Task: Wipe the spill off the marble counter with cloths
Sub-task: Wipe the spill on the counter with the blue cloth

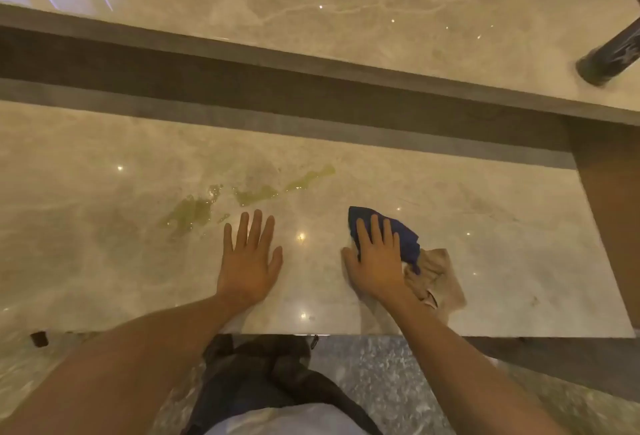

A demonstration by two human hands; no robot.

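Spill (242,195) yellow-green on marble counter (485,261); left hand (247,261) flat, released; right hand (375,261) presses blue cloth (403,237).

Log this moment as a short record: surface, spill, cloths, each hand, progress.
surface: marble counter
spill: yellowish streaks, ahead of the left hand, not yet wiped
cloths: blue cloth and beige cloth, bunched together right of the spill
left hand: flat on bare counter, fingers spread, holds nothing
right hand: fingers straight, pressing on the blue cloth
progress: cloths not at the spill yet
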